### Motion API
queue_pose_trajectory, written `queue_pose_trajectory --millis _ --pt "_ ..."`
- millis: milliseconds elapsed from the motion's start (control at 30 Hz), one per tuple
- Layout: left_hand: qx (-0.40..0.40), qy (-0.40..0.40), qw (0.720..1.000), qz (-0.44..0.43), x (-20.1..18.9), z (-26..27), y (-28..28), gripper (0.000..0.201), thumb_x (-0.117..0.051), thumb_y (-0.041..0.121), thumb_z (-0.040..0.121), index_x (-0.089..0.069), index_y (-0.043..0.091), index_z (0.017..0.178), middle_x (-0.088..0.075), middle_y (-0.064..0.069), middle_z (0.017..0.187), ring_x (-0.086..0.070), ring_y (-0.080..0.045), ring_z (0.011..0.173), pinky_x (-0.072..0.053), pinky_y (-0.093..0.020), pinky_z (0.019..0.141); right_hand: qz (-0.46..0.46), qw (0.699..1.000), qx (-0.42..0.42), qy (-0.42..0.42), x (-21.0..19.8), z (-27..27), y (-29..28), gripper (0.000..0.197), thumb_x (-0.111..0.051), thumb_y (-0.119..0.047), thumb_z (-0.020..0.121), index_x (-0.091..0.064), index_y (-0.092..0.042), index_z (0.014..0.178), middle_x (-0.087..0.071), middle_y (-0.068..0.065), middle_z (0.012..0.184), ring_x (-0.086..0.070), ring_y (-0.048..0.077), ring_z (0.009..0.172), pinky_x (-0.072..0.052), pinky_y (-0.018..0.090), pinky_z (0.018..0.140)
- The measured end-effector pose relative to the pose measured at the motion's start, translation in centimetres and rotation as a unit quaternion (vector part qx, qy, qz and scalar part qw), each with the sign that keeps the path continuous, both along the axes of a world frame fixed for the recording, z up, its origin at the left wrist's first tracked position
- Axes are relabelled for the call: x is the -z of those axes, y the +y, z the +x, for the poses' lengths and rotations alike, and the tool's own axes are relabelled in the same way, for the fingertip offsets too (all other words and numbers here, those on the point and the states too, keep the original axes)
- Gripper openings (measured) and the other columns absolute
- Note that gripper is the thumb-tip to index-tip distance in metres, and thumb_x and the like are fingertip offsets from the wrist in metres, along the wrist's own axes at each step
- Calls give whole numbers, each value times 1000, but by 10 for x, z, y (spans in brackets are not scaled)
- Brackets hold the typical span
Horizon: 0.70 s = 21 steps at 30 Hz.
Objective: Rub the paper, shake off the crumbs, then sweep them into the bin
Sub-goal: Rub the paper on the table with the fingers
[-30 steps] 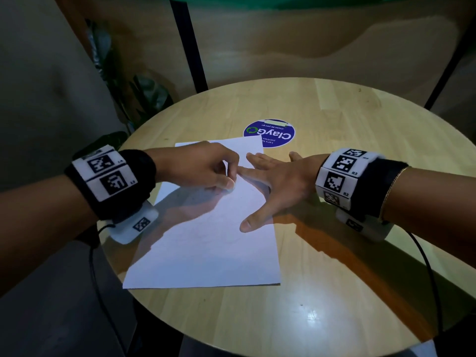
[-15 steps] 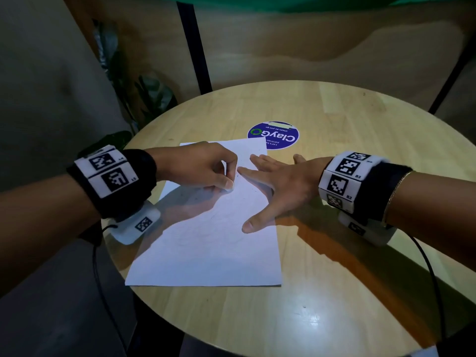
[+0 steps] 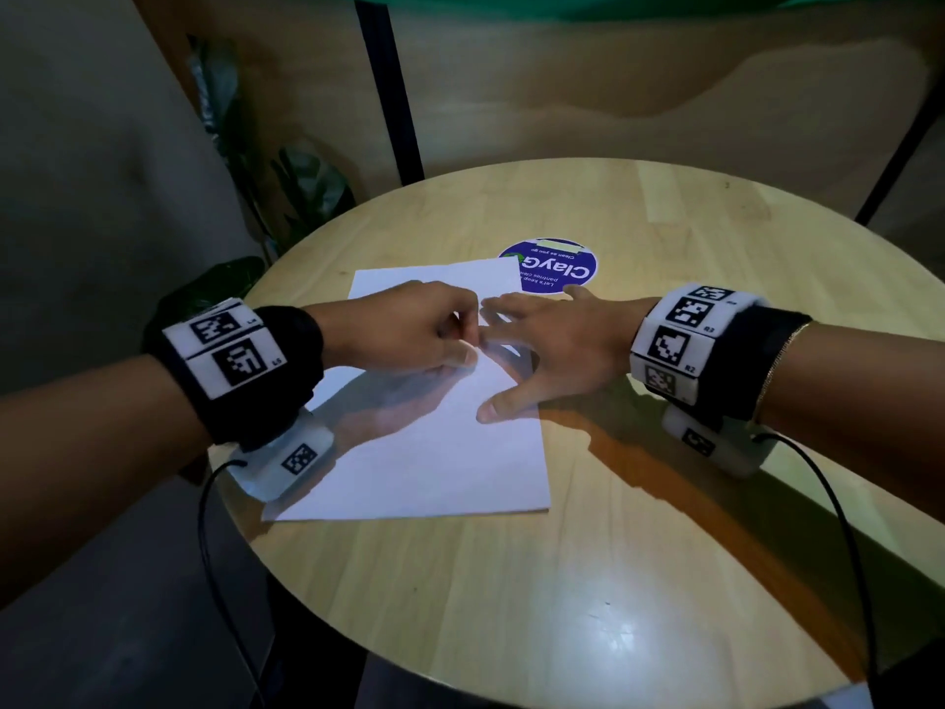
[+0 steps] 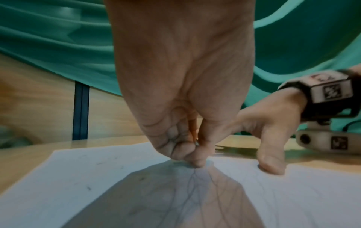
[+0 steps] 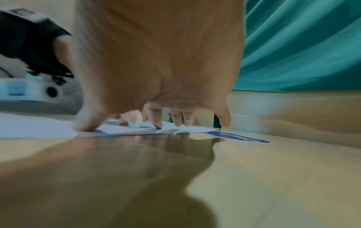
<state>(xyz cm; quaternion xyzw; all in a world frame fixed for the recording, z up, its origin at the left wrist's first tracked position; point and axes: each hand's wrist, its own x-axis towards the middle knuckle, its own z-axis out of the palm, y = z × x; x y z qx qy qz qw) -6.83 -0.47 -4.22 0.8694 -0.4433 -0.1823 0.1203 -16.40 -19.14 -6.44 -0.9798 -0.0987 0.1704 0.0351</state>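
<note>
White rectangular paper sheet (image 3: 429, 452) lies flat on round wooden table (image 3: 613, 580), long axis running away from the person. Left hand (image 3: 409, 330) pinches small white eraser (image 5: 134, 121) mid-sheet — right hand (image 3: 552, 350), fingers spread flat, pins sheet's right edge.

dim room; overhead glare on table (image 3: 613, 580); wrist views blurred, edge-warped

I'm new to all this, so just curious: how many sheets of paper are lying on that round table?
1. The paper lies on the table's left side, under both hands, its far corner overlapping the blue sticker. A second sheet beneath cannot be ruled out.
</note>
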Motion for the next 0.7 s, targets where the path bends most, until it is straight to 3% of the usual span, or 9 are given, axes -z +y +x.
queue_pose_trajectory --millis 67,167,233,300,400,433,533,567,700 --pt "-12 -34 999 -1 1 5 1 11 -72 29 103 -66 20 102 -79 6 90 -72 -12 85 -54 -31 79 -14 1000 -11 -21 5 1 -4 108 -26 -104 73 -31 -40 160 -27 -9 167 -30 25 155 -21 70 117" --pt "27 22 999 -1 3 -7 0 11 -74 22 102 -65 16 102 -80 -2 92 -72 -15 81 -55 -30 78 18 998 17 57 9 -7 -8 124 -40 -105 69 9 -46 166 14 -16 176 11 13 162 4 68 124" --pt "59 128 989 35 2 -15 -1 13 -76 18 101 -65 10 102 -81 -10 90 -71 -16 74 -56 -26 73 25 995 26 88 8 -11 -5 134 -51 -105 63 16 -47 164 29 -18 171 27 6 157 14 68 122" --pt "67 128 989 42 1 -11 -4 12 -77 20 101 -68 12 101 -82 -10 92 -74 -20 77 -57 -29 74 26 994 30 99 6 -12 -3 139 -55 -104 61 17 -46 164 31 -17 170 30 6 155 15 69 121" --pt "63 2 998 -11 1 -5 -5 7 -75 23 101 -69 22 99 -80 4 94 -73 -8 84 -50 -27 76 27 995 23 93 5 -11 -1 141 -55 -106 58 15 -45 165 30 -18 171 28 6 157 16 70 121" --pt "73 15 997 -10 2 -7 -6 7 -75 21 101 -68 20 100 -79 4 92 -71 -5 80 -50 -25 73 27 995 24 96 5 -11 -1 138 -56 -104 60 11 -46 165 30 -18 171 28 5 156 17 69 121" --pt "112 121 985 51 -1 -17 -10 12 -76 16 101 -67 9 101 -81 -9 90 -74 -23 79 -57 -31 72 33 994 28 105 3 -14 2 127 -60 -99 65 -2 -47 166 32 -15 170 32 6 155 18 67 121" --pt "117 106 986 57 -3 -14 -11 11 -76 17 101 -68 10 101 -81 -10 92 -75 -22 80 -57 -29 72 37 994 29 103 3 -14 2 128 -60 -100 64 -1 -47 166 32 -15 171 31 7 155 18 67 121" --pt "102 11 995 16 -4 -10 -10 5 -74 22 101 -70 20 100 -80 3 92 -68 1 78 -46 -15 69 34 994 27 98 3 -13 2 131 -59 -101 64 1 -45 167 28 -18 171 25 7 158 18 68 121"
